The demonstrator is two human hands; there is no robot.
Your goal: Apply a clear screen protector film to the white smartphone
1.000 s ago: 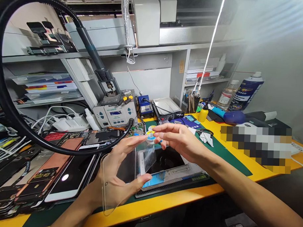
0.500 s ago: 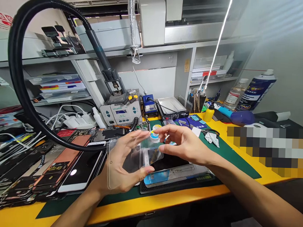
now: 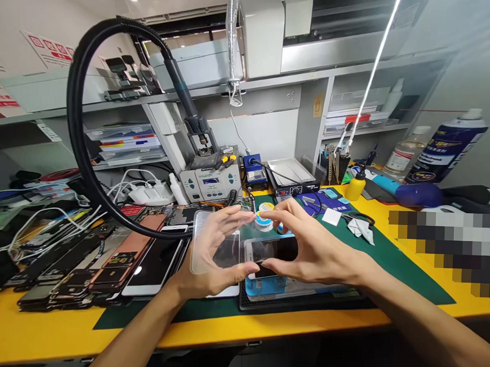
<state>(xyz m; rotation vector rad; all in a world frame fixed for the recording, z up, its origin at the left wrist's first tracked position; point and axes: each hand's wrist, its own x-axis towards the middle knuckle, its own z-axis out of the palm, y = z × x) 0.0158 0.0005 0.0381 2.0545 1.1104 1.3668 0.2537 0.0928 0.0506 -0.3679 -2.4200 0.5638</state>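
Phones (image 3: 157, 259) crowd the table's (image 3: 316, 318) left end. Toward its front edge, my left hand (image 3: 207, 277) grips the clear sheet (image 3: 201, 234), held above the table between fingers and thumb. My right hand (image 3: 318, 255) arches at the sheet's right end; I cannot tell whether it grips. The yellow bottle (image 3: 354, 188) stands near the back edge.

Watching remotely, I look through one head-worn camera, set above the near side of the green mat (image 3: 406, 275) and facing forward and down across it. The left hand (image 3: 216, 252) and right hand (image 3: 317, 250) sit close to my lens, between it and the mat. My wide view reaches the grey shelf (image 3: 272, 84) behind the mat, the row of phones (image 3: 124, 254) to its left and the spray can (image 3: 447, 148) beyond its right side.
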